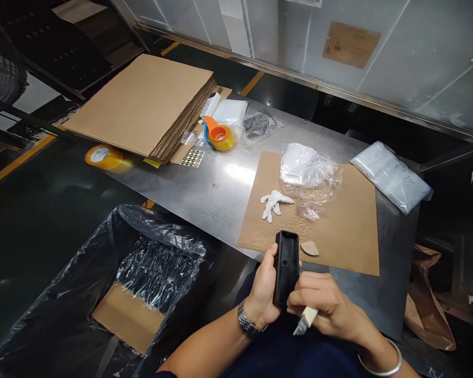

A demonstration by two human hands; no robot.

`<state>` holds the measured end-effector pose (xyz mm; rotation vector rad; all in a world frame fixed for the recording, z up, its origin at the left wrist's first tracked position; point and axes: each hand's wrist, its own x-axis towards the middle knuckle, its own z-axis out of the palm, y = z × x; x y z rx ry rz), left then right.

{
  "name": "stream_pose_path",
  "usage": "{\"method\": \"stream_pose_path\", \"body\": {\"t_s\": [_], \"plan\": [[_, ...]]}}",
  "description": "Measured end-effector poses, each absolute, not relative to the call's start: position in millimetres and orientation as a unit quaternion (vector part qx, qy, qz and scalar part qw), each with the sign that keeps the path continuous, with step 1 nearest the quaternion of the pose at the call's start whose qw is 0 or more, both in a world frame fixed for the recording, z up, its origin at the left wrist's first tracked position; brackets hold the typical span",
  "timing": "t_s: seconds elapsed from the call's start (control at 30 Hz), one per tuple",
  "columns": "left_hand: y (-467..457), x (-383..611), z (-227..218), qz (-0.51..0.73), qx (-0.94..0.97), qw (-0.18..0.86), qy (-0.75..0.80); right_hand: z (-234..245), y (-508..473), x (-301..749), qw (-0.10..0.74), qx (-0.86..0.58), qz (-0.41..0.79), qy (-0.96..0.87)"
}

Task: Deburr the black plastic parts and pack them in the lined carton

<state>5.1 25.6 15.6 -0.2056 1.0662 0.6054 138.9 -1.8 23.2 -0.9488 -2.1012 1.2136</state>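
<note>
My left hand (265,290), with a watch at its wrist, is closed around the side of a black rectangular hollow plastic part (287,270). The part is tilted upright, its open side facing me, and a small round hole shows in its floor. My right hand (322,299) is closed on a small knife (306,319) with a cream handle and a short metal blade, which points down and left. Its fingers are bent close by the part's lower right edge; whether they touch it I cannot tell. Beyond the part lie a beige fan-shaped piece (309,248) and a white glove (275,205).
A cardboard sheet (350,226) covers part of the metal table (205,199), with clear plastic bags (305,165) on it. Stacked cardboard (150,100), tape in an orange dispenser (219,135) and another tape roll (102,156) stand leftward. A bin lined with black plastic (74,273) is at lower left.
</note>
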Motion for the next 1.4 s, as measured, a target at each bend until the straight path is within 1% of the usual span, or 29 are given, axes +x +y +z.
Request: {"method": "stream_pose_path", "body": {"t_s": [0.27,0.33,0.4,0.47,0.53,0.57,0.67,0.77,0.87,0.93,1.0,1.03,1.07,1.1,1.17,1.3,1.4], "plan": [[26.6,7.5,13.9,0.278,-0.099,0.817,0.495,20.7,-6.4,140.0,0.293,-0.349,0.445,-0.771],[27.8,7.4,12.9,0.278,-0.098,0.829,0.476,15.4,-10.9,145.3,0.331,-0.399,0.457,-0.723],[29.0,6.6,11.5,0.273,-0.092,0.841,0.458,1.4,-14.9,156.6,0.359,-0.51,0.454,-0.637],[29.3,5.5,9.6,0.268,-0.089,0.85,0.446,-23.6,-16.5,173.5,0.324,-0.644,0.426,-0.547],[28.3,4.6,7.6,0.262,-0.089,0.855,0.438,-57.1,-15.4,192.3,0.231,-0.742,0.39,-0.494],[27.5,4.3,6.8,0.259,-0.088,0.858,0.436,-74.9,-14.4,201.1,0.205,-0.766,0.374,-0.481],[24.6,4.1,5.1,0.251,-0.072,0.865,0.43,-121.2,-12.2,219.8,0.174,-0.811,0.325,-0.455],[22.5,3.9,4.3,0.235,-0.053,0.875,0.421,-141.5,-11.6,224.9,0.172,-0.831,0.279,-0.45],[21.0,3.7,3.5,0.216,-0.047,0.882,0.417,-125.9,-10.9,218.7,0.202,-0.814,0.256,-0.48],[19.5,4.3,3.3,0.209,-0.046,0.88,0.425,-95.3,-11.8,208.1,0.237,-0.783,0.258,-0.513],[17.4,6.1,4.1,0.202,-0.048,0.874,0.44,-54.4,-14.8,191.6,0.272,-0.725,0.286,-0.565],[16.2,7.3,5.2,0.206,-0.054,0.871,0.442,-33.2,-16.8,181.7,0.285,-0.679,0.31,-0.602],[14.9,8.8,6.6,0.214,-0.063,0.869,0.441,-13.5,-18.6,171.4,0.301,-0.584,0.345,-0.67],[13.7,10.3,8.2,0.226,-0.074,0.869,0.435,3.4,-20.0,161.2,0.309,-0.507,0.356,-0.722],[11.5,12.8,11.9,0.251,-0.098,0.868,0.417,25.7,-20.8,144.1,0.304,-0.44,0.344,-0.772],[9.4,15.4,17.4,0.248,-0.123,0.873,0.401,31.9,-17.6,131.8,0.286,-0.43,0.33,-0.79],[8.9,16.5,20.6,0.238,-0.128,0.882,0.386,26.3,-14.9,134.8,0.314,-0.415,0.334,-0.786]]}}
